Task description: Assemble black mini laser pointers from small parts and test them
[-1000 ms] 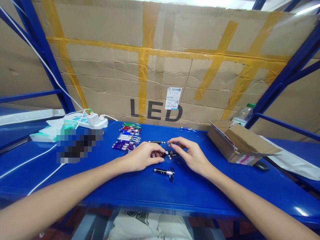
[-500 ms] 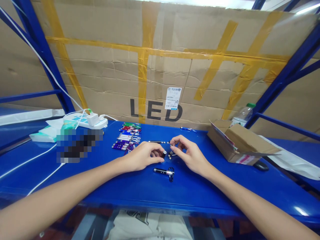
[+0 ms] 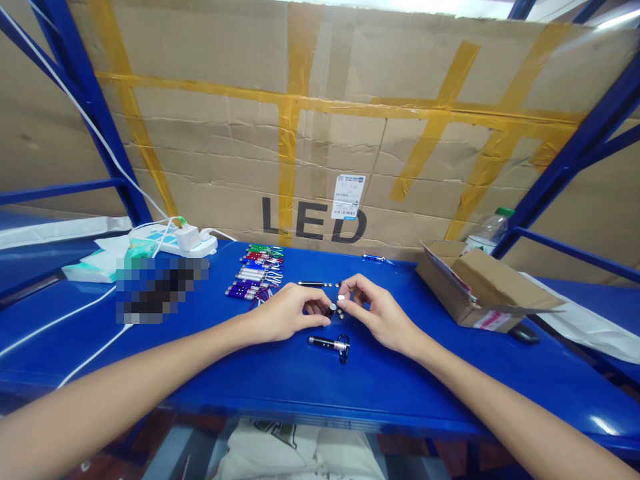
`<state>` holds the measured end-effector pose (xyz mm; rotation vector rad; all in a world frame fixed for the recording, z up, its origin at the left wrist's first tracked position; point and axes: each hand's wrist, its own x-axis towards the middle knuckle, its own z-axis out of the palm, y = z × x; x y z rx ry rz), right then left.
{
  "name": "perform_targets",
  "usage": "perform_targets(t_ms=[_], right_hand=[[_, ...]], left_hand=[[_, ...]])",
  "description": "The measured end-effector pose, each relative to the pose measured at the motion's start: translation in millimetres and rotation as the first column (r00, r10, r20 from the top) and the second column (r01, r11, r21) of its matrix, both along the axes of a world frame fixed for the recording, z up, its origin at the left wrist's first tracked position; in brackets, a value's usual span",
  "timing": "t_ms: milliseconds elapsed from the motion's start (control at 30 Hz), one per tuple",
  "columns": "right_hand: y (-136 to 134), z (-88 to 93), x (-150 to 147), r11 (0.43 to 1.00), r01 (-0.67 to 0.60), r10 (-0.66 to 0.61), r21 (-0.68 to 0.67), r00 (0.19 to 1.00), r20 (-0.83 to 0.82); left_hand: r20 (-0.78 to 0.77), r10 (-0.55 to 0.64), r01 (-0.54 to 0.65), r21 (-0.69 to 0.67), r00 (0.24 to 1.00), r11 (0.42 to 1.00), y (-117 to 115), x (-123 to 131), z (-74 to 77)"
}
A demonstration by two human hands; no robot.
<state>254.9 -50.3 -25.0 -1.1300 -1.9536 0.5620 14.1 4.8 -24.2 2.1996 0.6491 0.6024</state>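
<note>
Left hand (image 3: 285, 313) grips black barrel (image 3: 331, 310), open end facing right; right hand (image 3: 373, 313) pinches small silver disc (image 3: 341, 298) just beside it.

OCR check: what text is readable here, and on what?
"LED": big black letters on the cardboard sheet behind the table.
White label by the letters: too small to read.
Sticker on the small box, right: blurred.
Pixelated patch, left: unreadable.
Black tube in left hand, silver part in right hand: no readable marks.
</note>
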Motion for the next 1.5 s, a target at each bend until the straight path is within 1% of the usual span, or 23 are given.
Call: perform_targets(t_ms=[100,233,333,567,1000,1200,1500], right_hand=[[-1.1,1.4,-0.8,1.000,-0.019,0.019,-0.003,1.000,0.002],[-2.9,3.0,-0.8,1.000,-0.024,0.024,0.013,1.000,-0.006],[-3.4,2.8,-0.3,0.999,-0.031,0.032,0.028,0.999,-0.003],[-1.7,1.2,0.0,0.998,-0.042,0.040,0.055,0.999,0.027],[-3.7,2.4,0.2,0.998,-0.053,0.052,0.028,0.998,0.040],[-4.6,2.9,-0.3,0.998,-0.057,0.057,0.027,0.998,0.028],[-2.9,0.3,0.4,0.998,-0.059,0.058,0.035,0.998,0.026]], left_hand=[[-0.001,-0.006,0.006,0.034,1.000,0.999,-0.9,0.1,1.0],[0.025,0.009,-0.012,0.138,1.000,0.990,-2.5,0.2,3.8],[0.039,0.012,-0.020,0.187,0.999,0.982,-2.2,-0.6,4.9],[-0.018,0.027,-0.020,0.310,0.999,0.950,0.2,-2.8,5.0],[-0.040,0.040,-0.026,0.300,0.998,0.954,-1.9,-2.0,4.4],[-0.011,0.033,-0.028,0.307,0.999,0.951,-3.1,-1.3,5.9],[-0.012,0.051,-0.043,0.352,0.999,0.935,-3.1,-1.8,6.3]])
